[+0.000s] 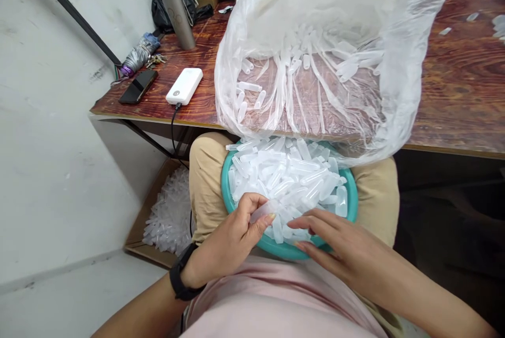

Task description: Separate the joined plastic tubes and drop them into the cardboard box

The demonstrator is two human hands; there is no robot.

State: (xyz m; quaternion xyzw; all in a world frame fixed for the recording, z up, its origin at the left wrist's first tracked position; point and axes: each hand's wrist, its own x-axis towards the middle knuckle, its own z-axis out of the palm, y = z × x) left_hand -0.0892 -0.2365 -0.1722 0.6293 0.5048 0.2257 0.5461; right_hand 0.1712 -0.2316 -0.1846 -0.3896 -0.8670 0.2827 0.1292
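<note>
A teal basin (225, 185) rests on the lap, heaped with translucent white plastic tubes (282, 169). Over its near left part, my left hand (248, 222) pinches one translucent plastic tube (265, 210) between thumb and fingers. To the right, my right hand (327, 235) hovers at the basin's near rim, thumb and fingers apart, with nothing visible between them. Its fingertips are close to the loose tubes. A large clear plastic bag (398, 90) lies open on the table just beyond, its mouth hanging over the basin's far edge, with several tubes inside.
The wooden table (461, 96) holds a phone (139, 87), a white power bank (184, 86) with a cable, keys (157, 60), a folded umbrella (141, 53) and a grey metal post (173, 6). On the lower left, a cardboard box (152, 256) is full of similar pieces.
</note>
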